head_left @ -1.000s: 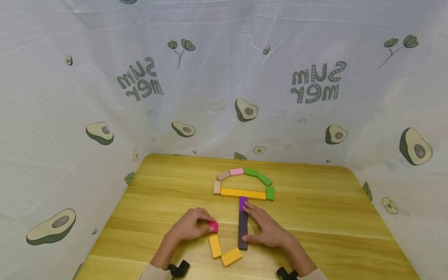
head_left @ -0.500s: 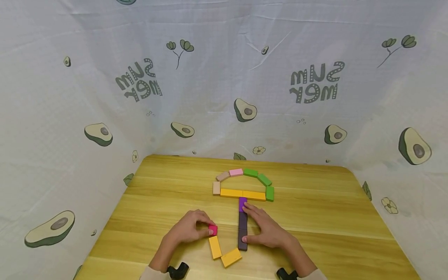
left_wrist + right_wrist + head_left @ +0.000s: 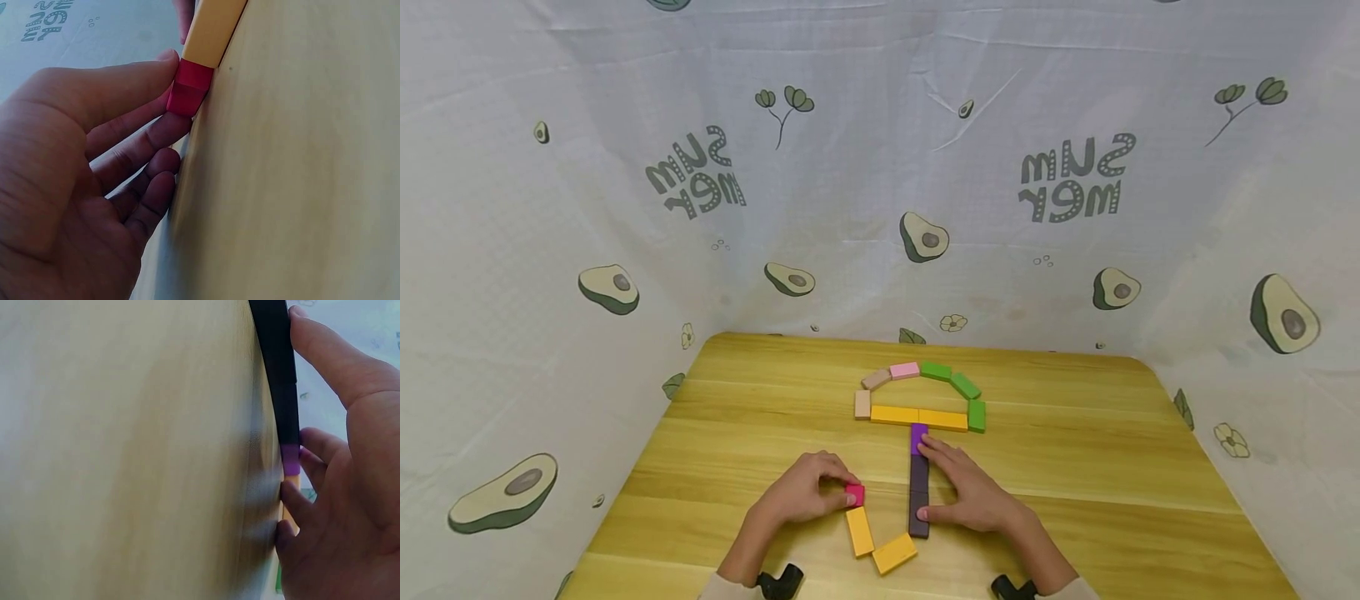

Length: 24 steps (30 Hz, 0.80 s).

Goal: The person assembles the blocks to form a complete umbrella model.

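Between thumb and fingertips my left hand (image 3: 808, 487) pinches a small pinkish-red block (image 3: 855, 496). In the left wrist view that red block (image 3: 189, 89) meets the end of a yellow block (image 3: 214, 31). A second yellow block (image 3: 895, 553) lies slanted beside the first one's lower end. My right hand (image 3: 973, 492) rests along a straight column, its thumb on the lowest dark block (image 3: 919, 525) and fingertips by the purple block (image 3: 919, 439) at the top. Another dark block (image 3: 919, 473) sits between these two.
Beyond the column, two yellow blocks (image 3: 895, 415) form a straight bar. An arch of tan (image 3: 862, 404), pink (image 3: 905, 371) and green blocks (image 3: 936, 371) curves above it. The wooden table (image 3: 1075, 458) ends at a printed curtain (image 3: 850, 167) behind and at both sides.
My left hand has drawn the red block slightly toward me, closing the gap to the yellow block's end. The right hand stays in place on the column.
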### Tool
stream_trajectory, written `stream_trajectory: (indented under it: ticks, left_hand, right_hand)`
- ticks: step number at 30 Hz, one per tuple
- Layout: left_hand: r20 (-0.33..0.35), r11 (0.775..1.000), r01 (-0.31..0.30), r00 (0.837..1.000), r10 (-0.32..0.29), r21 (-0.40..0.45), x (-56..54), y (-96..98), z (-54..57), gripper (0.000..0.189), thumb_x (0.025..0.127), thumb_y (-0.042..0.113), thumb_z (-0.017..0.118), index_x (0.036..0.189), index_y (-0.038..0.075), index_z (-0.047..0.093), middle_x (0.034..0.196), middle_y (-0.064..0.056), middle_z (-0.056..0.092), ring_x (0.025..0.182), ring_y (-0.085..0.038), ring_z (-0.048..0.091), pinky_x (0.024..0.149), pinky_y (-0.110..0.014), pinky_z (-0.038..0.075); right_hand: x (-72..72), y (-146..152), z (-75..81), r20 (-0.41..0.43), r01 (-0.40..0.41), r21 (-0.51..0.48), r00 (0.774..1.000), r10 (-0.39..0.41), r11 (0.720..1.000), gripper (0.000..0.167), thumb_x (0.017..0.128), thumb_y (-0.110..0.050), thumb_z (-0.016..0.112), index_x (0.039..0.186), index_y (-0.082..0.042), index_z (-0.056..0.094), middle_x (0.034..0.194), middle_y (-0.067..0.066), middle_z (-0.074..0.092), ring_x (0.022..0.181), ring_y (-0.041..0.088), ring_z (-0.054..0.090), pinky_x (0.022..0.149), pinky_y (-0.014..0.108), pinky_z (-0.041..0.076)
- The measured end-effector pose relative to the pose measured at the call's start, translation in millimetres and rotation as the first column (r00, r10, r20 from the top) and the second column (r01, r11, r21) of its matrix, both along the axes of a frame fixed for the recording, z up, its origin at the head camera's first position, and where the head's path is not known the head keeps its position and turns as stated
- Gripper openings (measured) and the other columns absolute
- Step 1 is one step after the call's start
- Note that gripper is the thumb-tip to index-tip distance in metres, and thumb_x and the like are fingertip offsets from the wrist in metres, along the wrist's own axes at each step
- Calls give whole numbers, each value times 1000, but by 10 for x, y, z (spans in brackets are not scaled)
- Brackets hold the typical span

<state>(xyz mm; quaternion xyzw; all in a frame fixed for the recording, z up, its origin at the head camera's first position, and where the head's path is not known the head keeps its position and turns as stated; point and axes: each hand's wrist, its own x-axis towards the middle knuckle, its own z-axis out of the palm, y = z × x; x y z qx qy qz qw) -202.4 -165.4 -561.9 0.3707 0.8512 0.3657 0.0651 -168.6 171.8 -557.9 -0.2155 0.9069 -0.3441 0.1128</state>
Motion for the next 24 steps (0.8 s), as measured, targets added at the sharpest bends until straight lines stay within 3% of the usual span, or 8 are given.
stream_trajectory:
  ticks: [9, 15, 24]
  left_hand:
    - [29, 1000, -18, 999, 18, 5, -17, -20, -10, 20, 94, 30, 76, 113, 24, 80, 104, 15, 74, 99, -2, 65, 92, -28, 55]
    - [68, 999, -46, 997, 47, -18, -38, -37, -26, 27, 97, 34, 72, 121, 23, 76, 111, 12, 72, 102, -3, 65, 92, -28, 56]
    - [28, 990, -129, 991, 130, -53, -162, -126, 115, 47, 97, 46, 69, 134, 17, 68, 126, 4, 69, 113, -16, 64, 99, -40, 55]
  right_hand:
    - [-16, -26, 19, -25, -6, 11, 1000, 6, 1000, 97, 86, -58, 76, 163, -17, 33, 171, 7, 24, 156, 44, 22, 124, 68, 15]
    - [-12, -27, 34, -2, 33, 13, 999, -33, 999, 95, 89, -59, 72, 165, -21, 29, 173, 3, 19, 157, 44, 20, 121, 71, 22]
    - [-75, 126, 214, -56, 119, 42, 992, -117, 992, 84, 96, -57, 64, 164, -22, 30, 172, 3, 23, 156, 39, 28, 120, 68, 28]
